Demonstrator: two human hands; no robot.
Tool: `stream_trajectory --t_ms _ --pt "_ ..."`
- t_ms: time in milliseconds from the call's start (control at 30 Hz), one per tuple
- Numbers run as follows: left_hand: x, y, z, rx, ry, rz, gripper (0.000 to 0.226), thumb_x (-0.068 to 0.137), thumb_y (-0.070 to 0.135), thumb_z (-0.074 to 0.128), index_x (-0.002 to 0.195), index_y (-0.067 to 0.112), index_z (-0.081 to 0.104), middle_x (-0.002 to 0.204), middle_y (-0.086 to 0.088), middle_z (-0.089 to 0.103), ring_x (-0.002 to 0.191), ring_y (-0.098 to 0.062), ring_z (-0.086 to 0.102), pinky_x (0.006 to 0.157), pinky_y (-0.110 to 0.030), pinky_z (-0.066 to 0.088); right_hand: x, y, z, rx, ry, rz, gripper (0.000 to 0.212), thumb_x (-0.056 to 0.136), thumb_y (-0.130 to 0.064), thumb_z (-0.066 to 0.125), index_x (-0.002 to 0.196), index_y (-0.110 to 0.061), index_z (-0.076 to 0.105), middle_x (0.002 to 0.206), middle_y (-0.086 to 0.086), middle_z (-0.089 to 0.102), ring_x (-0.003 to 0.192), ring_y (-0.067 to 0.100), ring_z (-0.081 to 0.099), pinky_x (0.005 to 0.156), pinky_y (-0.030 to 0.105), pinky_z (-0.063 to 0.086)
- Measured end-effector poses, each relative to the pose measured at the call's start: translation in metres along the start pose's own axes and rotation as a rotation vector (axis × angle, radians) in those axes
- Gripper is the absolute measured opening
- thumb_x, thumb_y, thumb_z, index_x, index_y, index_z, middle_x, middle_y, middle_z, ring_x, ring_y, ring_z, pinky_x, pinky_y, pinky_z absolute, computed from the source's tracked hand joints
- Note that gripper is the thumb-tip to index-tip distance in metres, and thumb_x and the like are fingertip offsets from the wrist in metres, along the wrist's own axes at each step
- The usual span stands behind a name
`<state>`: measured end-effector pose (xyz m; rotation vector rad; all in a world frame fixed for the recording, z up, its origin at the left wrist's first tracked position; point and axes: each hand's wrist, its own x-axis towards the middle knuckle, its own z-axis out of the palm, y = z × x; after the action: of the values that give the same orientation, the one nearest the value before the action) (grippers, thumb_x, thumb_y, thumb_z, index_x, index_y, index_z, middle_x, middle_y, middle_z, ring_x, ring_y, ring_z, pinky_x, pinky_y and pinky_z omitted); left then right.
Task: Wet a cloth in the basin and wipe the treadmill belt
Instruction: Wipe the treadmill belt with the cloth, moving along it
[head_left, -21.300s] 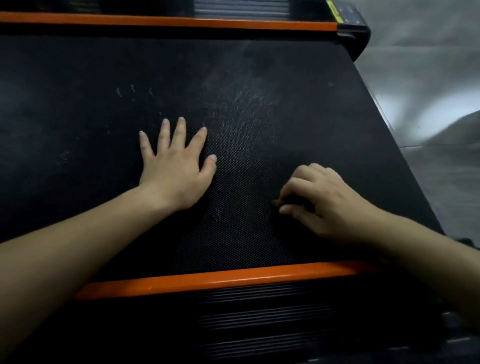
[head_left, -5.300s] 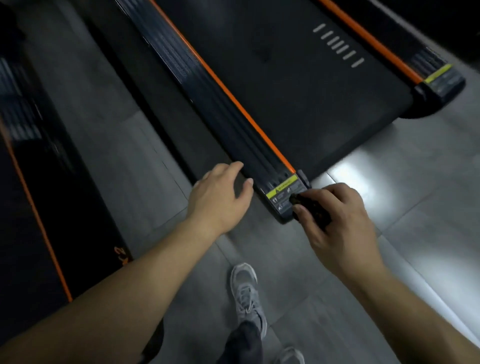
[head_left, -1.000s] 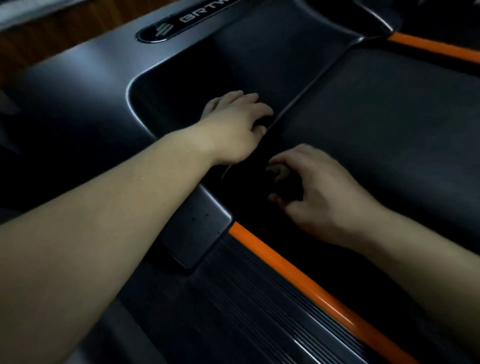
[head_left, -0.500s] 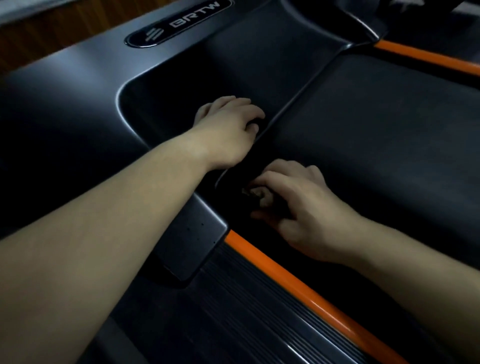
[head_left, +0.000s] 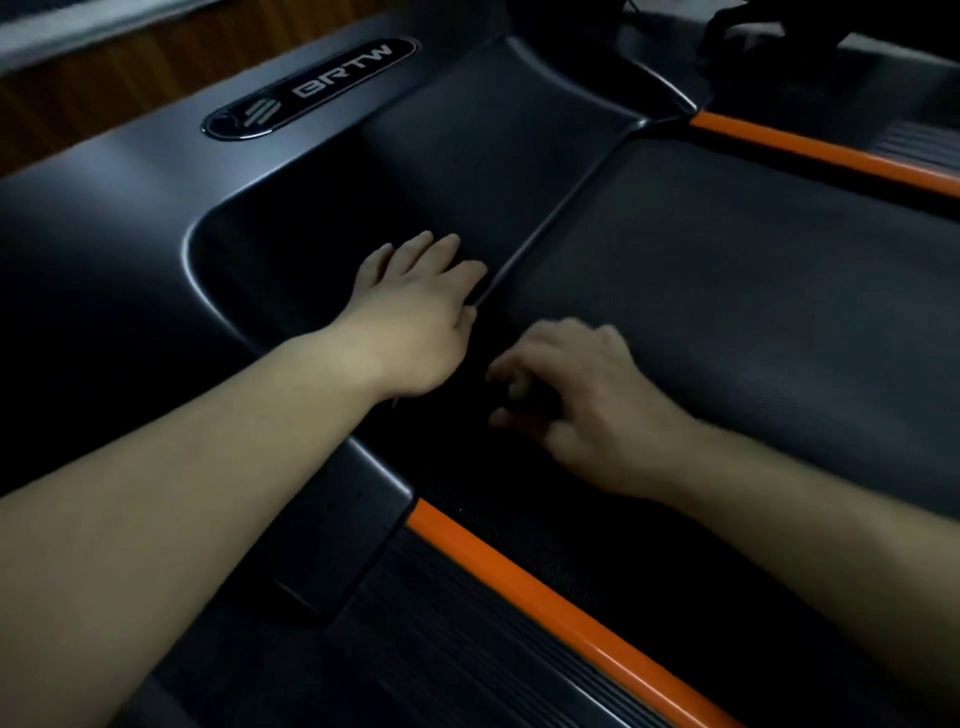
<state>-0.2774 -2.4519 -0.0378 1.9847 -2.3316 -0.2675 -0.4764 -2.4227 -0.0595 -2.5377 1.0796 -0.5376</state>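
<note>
The black treadmill belt runs from the centre to the right, ending at the motor cover. My left hand rests flat on the cover beside the seam where the belt goes under. My right hand is on the belt near that seam, fingers curled round a small dark cloth that is mostly hidden under the hand and blurred.
An orange strip and ribbed black side rail border the belt's near side; another orange strip lines the far side. The grey hood carries a BRTW badge. Wood flooring shows at top left. No basin is in view.
My right hand has slid a short way along the belt near the seam with the cloth. My left hand has stayed on the motor cover. The view has shifted slightly.
</note>
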Motion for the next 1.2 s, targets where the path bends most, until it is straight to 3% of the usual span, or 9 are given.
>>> stream_trajectory --t_ms 133,333,467,567,667,733,867,1067,1200 --pt "0.000 0.002 0.001 0.006 -0.006 0.041 0.051 0.105 0.035 0.038 0.155 0.032 0.029 0.170 -0.002 0.007 0.156 -0.017 -0.003 0.124 -0.041 -0.006 0.038 0.046 -0.015 -0.109 0.212 0.353 0.025 0.089 -0.046 0.064 0.112 -0.035 0.064 0.106 -0.008 0.054 0.109 0.018 0.050 0.093 0.037 0.032" --pt "0.019 0.019 -0.004 0.035 -0.094 0.195 0.054 0.107 0.031 0.036 0.159 0.030 0.022 0.170 0.002 0.002 0.155 -0.014 -0.004 0.122 -0.034 -0.003 -0.002 0.011 -0.016 0.036 -0.003 0.247 0.053 0.089 -0.065 0.028 0.126 -0.038 0.054 0.116 -0.014 0.047 0.112 0.009 0.041 0.099 0.035 0.028" --pt "0.042 0.021 -0.002 -0.035 -0.079 0.250 0.052 0.107 0.029 0.036 0.158 0.029 0.026 0.169 0.006 0.010 0.155 -0.009 0.000 0.122 -0.032 -0.002 -0.005 0.019 -0.024 0.013 -0.050 0.175 0.042 0.091 -0.048 0.056 0.131 -0.035 0.055 0.122 -0.012 0.047 0.117 0.010 0.042 0.107 0.043 0.035" --pt "0.048 0.012 0.006 0.023 -0.022 0.260 0.054 0.106 0.031 0.038 0.158 0.027 0.027 0.169 0.006 0.013 0.155 -0.010 0.001 0.124 -0.032 -0.004 0.002 0.032 -0.028 0.112 -0.072 0.139 0.038 0.087 -0.035 0.069 0.123 -0.038 0.060 0.117 -0.012 0.051 0.115 0.009 0.046 0.103 0.037 0.042" --pt "0.052 0.012 0.011 0.013 0.013 0.211 0.057 0.105 0.032 0.038 0.159 0.026 0.022 0.169 0.006 0.012 0.155 -0.011 0.000 0.124 -0.032 -0.006 0.021 0.070 -0.039 0.073 0.156 0.267 0.030 0.087 -0.029 0.070 0.115 -0.038 0.065 0.109 -0.006 0.054 0.111 0.016 0.052 0.100 0.034 0.045" --pt "0.055 0.014 0.013 0.008 0.019 0.184 0.057 0.105 0.033 0.036 0.160 0.025 0.021 0.169 0.005 0.010 0.155 -0.011 -0.001 0.124 -0.033 -0.006 0.027 0.084 -0.042 0.006 0.257 0.405 0.030 0.090 -0.036 0.065 0.120 -0.036 0.062 0.113 -0.003 0.053 0.114 0.021 0.048 0.101 0.038 0.042" --pt "0.058 0.015 0.012 -0.004 0.012 0.176 0.056 0.106 0.030 0.036 0.159 0.023 0.022 0.169 0.005 0.010 0.155 -0.011 -0.002 0.123 -0.032 -0.007 0.012 0.062 -0.031 -0.101 0.100 0.300 0.054 0.084 -0.054 0.062 0.134 -0.039 0.049 0.121 -0.013 0.044 0.111 0.011 0.037 0.099 0.037 0.032" --pt "0.067 0.020 0.006 0.021 -0.044 0.146 0.055 0.106 0.030 0.036 0.158 0.020 0.023 0.170 0.001 0.007 0.156 -0.016 -0.001 0.125 -0.039 -0.002 0.009 0.055 -0.038 0.067 -0.003 0.173 0.060 0.078 -0.008 0.063 0.129 -0.038 0.056 0.120 -0.013 0.049 0.112 0.012 0.041 0.097 0.035 0.029" --pt "0.091 0.023 -0.004 0.071 -0.055 0.158 0.054 0.107 0.031 0.035 0.159 0.022 0.021 0.170 -0.001 0.004 0.156 -0.020 -0.004 0.124 -0.042 -0.004 0.062 0.107 -0.049 -0.038 0.168 0.408 0.041 0.084 -0.017 0.064 0.119 -0.039 0.061 0.121 -0.005 0.055 0.118 0.023 0.047 0.099 0.042 0.033"
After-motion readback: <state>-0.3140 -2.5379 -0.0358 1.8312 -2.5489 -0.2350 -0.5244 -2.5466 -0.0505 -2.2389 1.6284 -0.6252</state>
